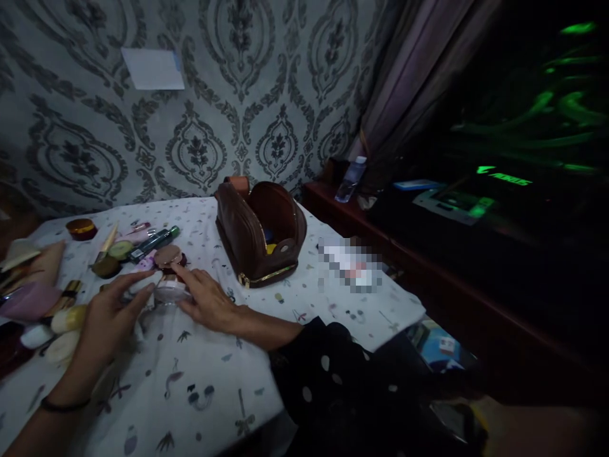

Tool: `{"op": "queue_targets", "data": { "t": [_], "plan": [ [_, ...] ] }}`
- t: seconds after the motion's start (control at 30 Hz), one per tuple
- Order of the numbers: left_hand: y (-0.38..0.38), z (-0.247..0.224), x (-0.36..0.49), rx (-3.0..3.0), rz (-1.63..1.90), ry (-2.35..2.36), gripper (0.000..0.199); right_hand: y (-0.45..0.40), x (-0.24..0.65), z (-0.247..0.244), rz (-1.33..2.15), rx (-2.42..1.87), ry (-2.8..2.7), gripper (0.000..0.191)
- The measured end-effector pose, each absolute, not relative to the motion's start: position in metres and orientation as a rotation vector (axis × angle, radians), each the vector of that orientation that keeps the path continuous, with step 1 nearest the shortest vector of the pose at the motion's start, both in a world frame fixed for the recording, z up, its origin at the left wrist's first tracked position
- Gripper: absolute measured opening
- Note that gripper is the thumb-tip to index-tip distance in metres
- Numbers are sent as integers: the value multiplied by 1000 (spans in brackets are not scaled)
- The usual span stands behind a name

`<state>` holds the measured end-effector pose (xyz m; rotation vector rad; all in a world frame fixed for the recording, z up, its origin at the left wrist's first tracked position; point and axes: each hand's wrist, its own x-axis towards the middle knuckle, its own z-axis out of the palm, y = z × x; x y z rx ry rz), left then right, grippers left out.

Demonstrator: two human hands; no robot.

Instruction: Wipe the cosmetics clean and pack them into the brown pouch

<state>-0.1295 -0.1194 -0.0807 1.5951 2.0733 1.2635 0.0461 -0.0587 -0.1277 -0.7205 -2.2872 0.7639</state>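
Over the left part of the cloth, my left hand [109, 314] pinches a crumpled white piece [143, 284], which looks like a tissue or wipe. It presses this against a round, clear-sided cosmetic jar [170, 291]. My right hand [209, 299] grips the jar from the other side, its index finger stretched along the top. Just behind the jar is a round pinkish-beige compact [169, 256], close to the right fingertip. A brown leather cosmetic bag [238, 235] stands unzipped to the right of my hands, with something yellow inside.
Bottles, tubes and jars crowd the table's left side, among them a green-capped bottle [155, 244] and a dark red jar [80, 228]. A blurred item [352, 263] lies right of the bag. A clear bottle [351, 179] stands on the dark red ledge [328, 200].
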Motion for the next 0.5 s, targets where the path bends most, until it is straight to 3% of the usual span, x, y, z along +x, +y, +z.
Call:
{"op": "queue_targets", "data": {
  "t": [0.07,0.23,0.5],
  "plan": [
    [-120,-77,-127,1548,1214,2140,41,-56,46,-129,808,-774,-2241,69],
    [-124,-70,-122,1395,1144,2176,41,-54,45,-126,883,-900,-2211,31],
    [-119,-94,-143,1462,1047,2282,27,-59,52,-117,781,-794,-2325,24]
  ]
}}
